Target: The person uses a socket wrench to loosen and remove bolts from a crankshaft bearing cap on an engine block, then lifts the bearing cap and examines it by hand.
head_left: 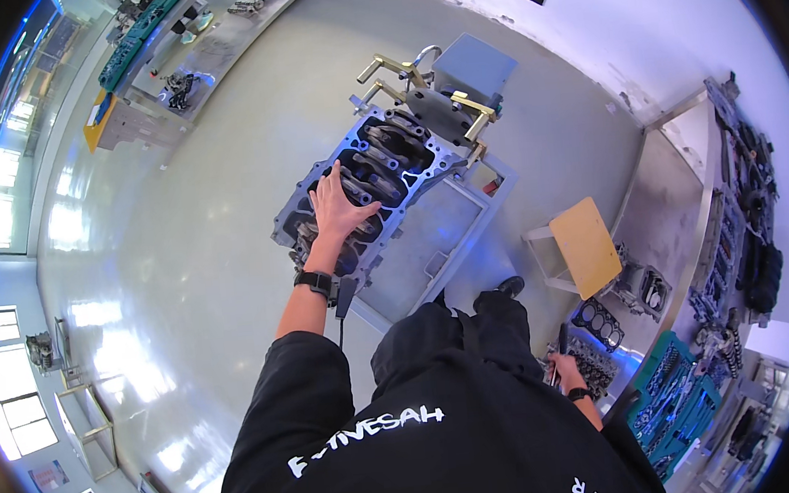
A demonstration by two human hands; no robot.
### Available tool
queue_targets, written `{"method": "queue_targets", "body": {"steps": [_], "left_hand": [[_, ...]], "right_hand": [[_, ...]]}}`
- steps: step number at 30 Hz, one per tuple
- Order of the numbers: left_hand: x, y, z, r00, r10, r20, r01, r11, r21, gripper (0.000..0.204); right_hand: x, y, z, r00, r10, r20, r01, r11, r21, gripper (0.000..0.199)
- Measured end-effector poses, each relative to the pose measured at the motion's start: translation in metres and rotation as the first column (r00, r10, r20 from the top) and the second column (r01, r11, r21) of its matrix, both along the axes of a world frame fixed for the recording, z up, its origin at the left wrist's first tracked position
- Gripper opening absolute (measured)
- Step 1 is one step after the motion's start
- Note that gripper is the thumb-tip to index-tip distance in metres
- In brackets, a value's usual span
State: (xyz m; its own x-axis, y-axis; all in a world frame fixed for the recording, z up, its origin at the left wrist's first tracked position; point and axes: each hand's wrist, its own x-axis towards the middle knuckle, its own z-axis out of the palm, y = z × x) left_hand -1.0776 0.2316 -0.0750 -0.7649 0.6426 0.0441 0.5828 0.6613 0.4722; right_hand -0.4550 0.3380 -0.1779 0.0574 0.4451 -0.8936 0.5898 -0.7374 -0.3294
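A pale, shiny floor (212, 168) meets a white wall (656, 31). In the head view, an engine block (379, 169) sits mounted on a stand (440, 113) ahead of the person (432, 373). The left hand (340, 214) lies over it, its grip spread wide. The right hand (567, 374) is down at the person's side, beside a metal engine part (599, 367); I cannot tell whether its grip holds anything.

One head-worn fisheye view, upright; faces steeply downward; wearer's black top (384, 470) very close at lower edge; engine block (378, 172) farther off, near centre; floor (196, 197) beyond.
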Motion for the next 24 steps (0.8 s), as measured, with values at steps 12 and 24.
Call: {"method": "queue_targets", "body": {"steps": [12, 24], "left_hand": [[-0.008, 0.013, -0.006, 0.999, -0.044, -0.003, 0.043, 0.978, 0.206, 0.104], [-0.008, 0.016, -0.015, 0.999, -0.003, -0.032, 0.012, 0.954, 0.301, 0.096]], "right_hand": [[0.042, -0.083, -0.022, 0.998, 0.056, 0.022, -0.055, 0.997, -0.05, 0.021], [-0.029, -0.046, 0.052, 0.994, -0.075, 0.076, 0.08, 0.995, -0.062, 0.022]]}}
